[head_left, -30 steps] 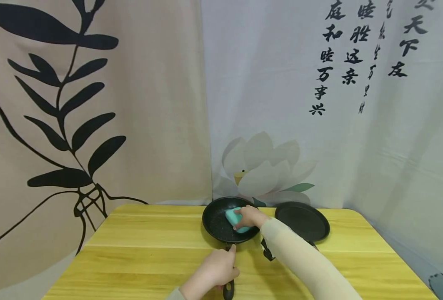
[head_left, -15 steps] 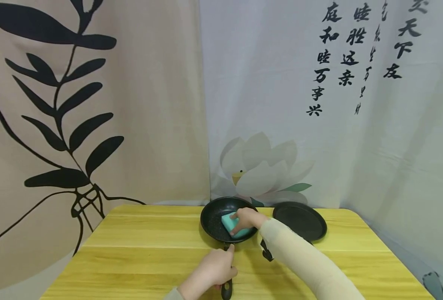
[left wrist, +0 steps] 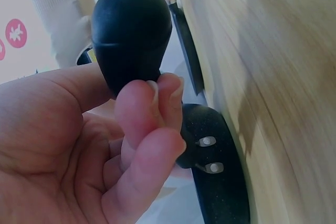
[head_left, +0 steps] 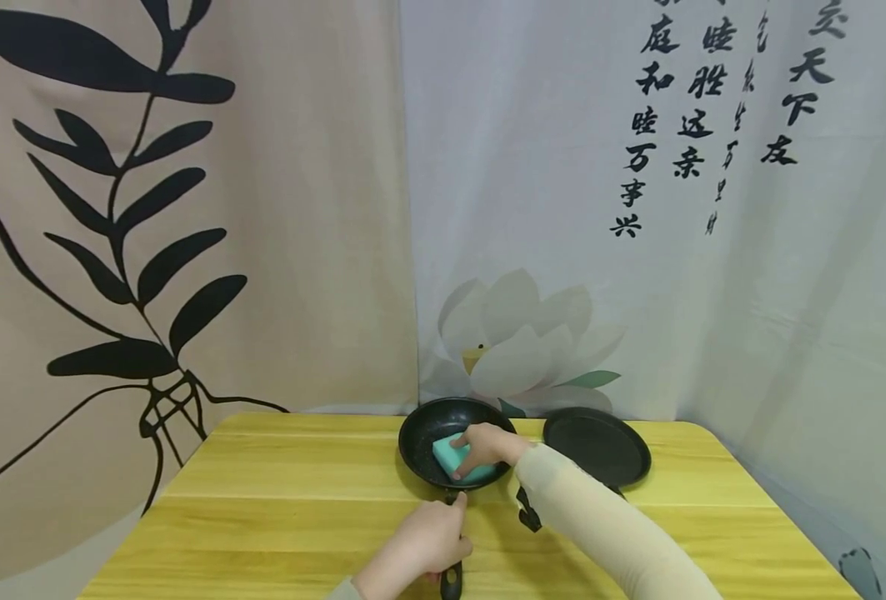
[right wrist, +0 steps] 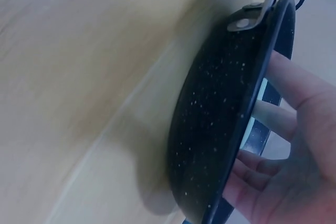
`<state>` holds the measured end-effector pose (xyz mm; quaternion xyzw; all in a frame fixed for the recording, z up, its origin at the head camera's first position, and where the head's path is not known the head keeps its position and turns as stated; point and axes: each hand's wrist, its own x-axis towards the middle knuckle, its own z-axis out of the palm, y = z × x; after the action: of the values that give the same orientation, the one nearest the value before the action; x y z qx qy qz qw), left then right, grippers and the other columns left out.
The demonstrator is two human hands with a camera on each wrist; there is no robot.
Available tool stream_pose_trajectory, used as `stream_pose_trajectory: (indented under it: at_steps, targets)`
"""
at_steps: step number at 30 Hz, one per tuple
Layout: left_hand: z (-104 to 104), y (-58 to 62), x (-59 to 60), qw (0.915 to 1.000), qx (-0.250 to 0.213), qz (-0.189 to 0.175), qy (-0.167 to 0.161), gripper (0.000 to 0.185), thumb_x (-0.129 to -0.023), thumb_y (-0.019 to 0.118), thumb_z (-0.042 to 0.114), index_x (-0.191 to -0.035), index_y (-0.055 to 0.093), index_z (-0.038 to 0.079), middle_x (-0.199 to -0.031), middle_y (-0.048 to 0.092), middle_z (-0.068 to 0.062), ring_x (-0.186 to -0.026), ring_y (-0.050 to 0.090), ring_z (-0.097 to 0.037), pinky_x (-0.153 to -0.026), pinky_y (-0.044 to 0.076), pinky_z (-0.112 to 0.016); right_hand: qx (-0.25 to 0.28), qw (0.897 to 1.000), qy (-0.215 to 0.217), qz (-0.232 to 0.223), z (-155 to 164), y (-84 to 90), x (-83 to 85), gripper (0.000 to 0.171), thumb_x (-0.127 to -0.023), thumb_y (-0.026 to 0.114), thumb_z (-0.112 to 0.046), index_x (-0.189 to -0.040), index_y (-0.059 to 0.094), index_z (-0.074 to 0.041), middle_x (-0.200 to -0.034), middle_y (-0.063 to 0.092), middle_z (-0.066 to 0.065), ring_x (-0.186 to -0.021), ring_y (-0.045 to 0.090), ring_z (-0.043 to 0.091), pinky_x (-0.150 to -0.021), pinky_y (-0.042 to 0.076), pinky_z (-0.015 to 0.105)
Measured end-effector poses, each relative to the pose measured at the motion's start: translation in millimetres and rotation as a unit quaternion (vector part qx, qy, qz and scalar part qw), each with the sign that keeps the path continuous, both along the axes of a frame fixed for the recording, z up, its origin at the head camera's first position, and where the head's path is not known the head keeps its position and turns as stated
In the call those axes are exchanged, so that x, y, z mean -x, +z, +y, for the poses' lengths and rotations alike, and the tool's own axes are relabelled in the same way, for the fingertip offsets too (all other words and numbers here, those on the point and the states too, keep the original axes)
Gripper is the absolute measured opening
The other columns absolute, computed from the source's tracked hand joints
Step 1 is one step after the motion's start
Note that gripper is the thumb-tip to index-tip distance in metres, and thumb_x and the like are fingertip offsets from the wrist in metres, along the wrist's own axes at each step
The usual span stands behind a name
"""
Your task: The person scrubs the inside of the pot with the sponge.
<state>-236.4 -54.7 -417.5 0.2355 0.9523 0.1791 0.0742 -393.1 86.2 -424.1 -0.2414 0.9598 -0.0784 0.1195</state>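
A black frying pan [head_left: 420, 439] with light speckles is at the back of the wooden table, its handle [head_left: 452, 585] pointing toward me. My left hand [head_left: 431, 537] grips that handle; in the left wrist view its fingers curl round the dark rounded handle end [left wrist: 131, 24]. Inside the pan my right hand [head_left: 486, 446] holds a teal sponge [head_left: 445, 454] against the bottom. From the right wrist view, the speckled outer wall [right wrist: 210, 108] hides the fingertips and most of the sponge, leaving only a thin teal edge.
A flat black round pan [head_left: 598, 448] lies to the right on the table [head_left: 277, 500], its handle mostly behind my right sleeve [head_left: 600, 517]. Beside that sleeve a small dark object [head_left: 528, 510] shows, its kind unclear. A printed curtain [head_left: 322, 208] hangs behind the table.
My right hand has slid the sponge left and toward the handle across the pan's bottom. The left hand keeps its hold on the handle, and the pan stays in place.
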Motion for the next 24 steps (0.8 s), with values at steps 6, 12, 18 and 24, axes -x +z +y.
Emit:
stream_pose_trajectory:
  at_steps: [6, 12, 18, 24]
  targets:
    - [-0.8, -1.1, 0.5, 0.9997, 0.012, 0.021, -0.005, 0.059, -0.088, 0.064, 0.019, -0.137, 0.048, -0.008, -0.041, 0.047, 0.006, -0.026, 0.043, -0.003, -0.030, 0.036, -0.018, 0.018, 1.000, 0.013, -0.006, -5.6, 0.7, -1.7, 0.063, -0.078, 0.080, -0.044, -0.134, 0.062, -0.022, -0.136, 0.057, 0.004, -0.126, 0.051, 0.026, -0.100, 0.046, 0.040]
    - [-2.3, -3.4, 2.6, 0.9992, 0.010, 0.034, -0.015, 0.060, -0.086, 0.064, 0.018, -0.136, 0.048, -0.010, -0.040, 0.045, 0.008, -0.026, 0.042, -0.002, -0.030, 0.036, -0.017, 0.039, 0.999, 0.019, -0.015, -13.8, 0.7, -2.9, 0.063, -0.079, 0.079, -0.042, -0.135, 0.060, -0.020, -0.135, 0.058, 0.003, -0.119, 0.056, 0.023, -0.095, 0.049, 0.035]
    - [-2.3, -3.2, 2.5, 0.9999, -0.015, 0.000, -0.007, 0.060, -0.087, 0.062, 0.017, -0.139, 0.046, -0.009, -0.044, 0.049, 0.006, -0.027, 0.044, -0.004, -0.030, 0.039, -0.019, 0.038, 0.999, 0.008, -0.021, -23.2, -0.1, -4.8, 0.062, -0.079, 0.079, -0.043, -0.134, 0.061, -0.021, -0.137, 0.057, 0.003, -0.120, 0.055, 0.023, -0.092, 0.050, 0.034]
    - [-1.5, -3.7, 3.7, 0.9995, -0.030, -0.006, -0.007, 0.060, -0.087, 0.061, 0.017, -0.139, 0.046, -0.009, -0.041, 0.047, 0.007, -0.026, 0.043, -0.004, -0.029, 0.039, -0.020, 0.032, 0.999, 0.013, -0.010, -30.5, 0.6, -3.8, 0.062, -0.079, 0.079, -0.044, -0.134, 0.062, -0.021, -0.136, 0.057, 0.002, -0.117, 0.057, 0.022, -0.092, 0.050, 0.034]
